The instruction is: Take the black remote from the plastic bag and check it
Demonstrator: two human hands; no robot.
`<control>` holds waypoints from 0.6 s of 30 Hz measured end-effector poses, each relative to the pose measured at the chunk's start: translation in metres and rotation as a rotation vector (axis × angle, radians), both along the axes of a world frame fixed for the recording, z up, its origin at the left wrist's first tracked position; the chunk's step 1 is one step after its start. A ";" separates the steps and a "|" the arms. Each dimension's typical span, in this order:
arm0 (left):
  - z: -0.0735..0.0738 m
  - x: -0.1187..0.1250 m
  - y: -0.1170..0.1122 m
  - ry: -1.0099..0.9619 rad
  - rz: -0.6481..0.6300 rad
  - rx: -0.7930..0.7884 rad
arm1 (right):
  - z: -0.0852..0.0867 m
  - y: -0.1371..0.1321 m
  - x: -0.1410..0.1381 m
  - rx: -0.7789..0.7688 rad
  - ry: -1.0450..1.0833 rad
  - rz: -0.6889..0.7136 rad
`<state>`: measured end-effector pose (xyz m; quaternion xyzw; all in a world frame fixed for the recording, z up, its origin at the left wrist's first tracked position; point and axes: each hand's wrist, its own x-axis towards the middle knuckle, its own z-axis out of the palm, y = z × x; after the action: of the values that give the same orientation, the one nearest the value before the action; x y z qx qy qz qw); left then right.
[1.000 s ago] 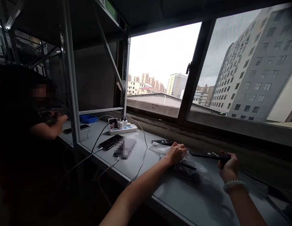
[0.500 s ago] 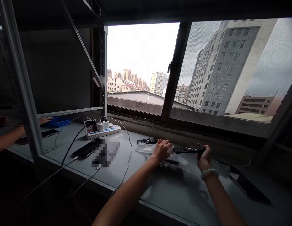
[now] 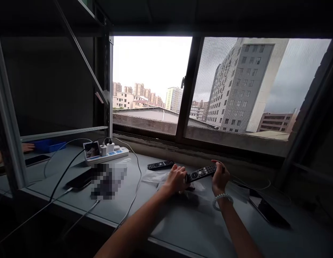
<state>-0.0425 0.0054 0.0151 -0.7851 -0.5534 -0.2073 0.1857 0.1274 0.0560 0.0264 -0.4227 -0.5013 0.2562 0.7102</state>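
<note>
A black remote control with pale buttons is held at its right end by my right hand, button side tilted toward me. My left hand is closed, with its fingers curled down at the remote's left end. What those fingers grip is hidden. Below both hands lies a crumpled clear plastic bag, and a dark object partly shows under my left hand. A second black remote control lies on the table behind and to the left of my left hand.
On the grey table, a white power strip with chargers stands left, near a phone and cables. Another phone lies right. A metal shelf post and a co-worker's hand by a blue tray are far left.
The view has shifted. My right hand has turned the remote so its buttons face me more and its left end dips. My left hand has come up against that end.
</note>
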 end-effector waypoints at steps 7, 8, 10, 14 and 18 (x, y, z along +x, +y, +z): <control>0.001 0.000 0.000 -0.025 0.037 0.018 | 0.007 -0.003 -0.003 0.097 -0.074 -0.052; 0.001 0.000 0.000 -0.025 0.040 0.017 | 0.006 -0.002 -0.002 0.094 -0.083 -0.045; 0.002 0.000 0.000 -0.020 0.051 0.014 | 0.006 0.000 -0.001 0.083 -0.095 -0.010; 0.004 0.000 -0.001 -0.020 0.085 0.018 | 0.005 0.000 -0.002 0.068 -0.110 0.068; 0.004 -0.001 0.000 -0.035 0.095 0.017 | 0.006 -0.003 -0.004 0.075 -0.131 0.115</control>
<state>-0.0433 0.0051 0.0195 -0.7524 -0.5916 -0.2168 0.1921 0.1238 0.0529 0.0328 -0.3823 -0.5793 0.2495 0.6753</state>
